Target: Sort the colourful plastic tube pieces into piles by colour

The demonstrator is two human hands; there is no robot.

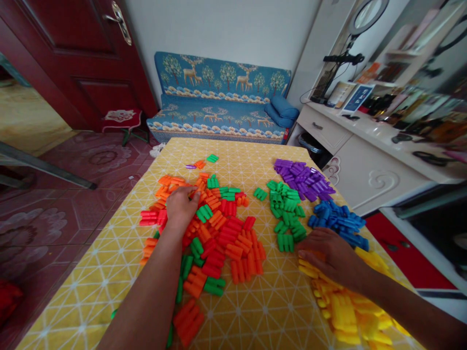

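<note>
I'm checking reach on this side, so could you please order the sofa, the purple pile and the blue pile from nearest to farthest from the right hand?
From the right hand:
1. Blue pile, just beyond the hand.
2. Purple pile, past the blue one, toward the table's far edge.
3. Sofa, beyond the table, against the wall.

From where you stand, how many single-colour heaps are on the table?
4, all on the right: the purple heap farthest, the green heap left of the blue heap, and the yellow heap nearest, partly hidden by the right hand.
</note>
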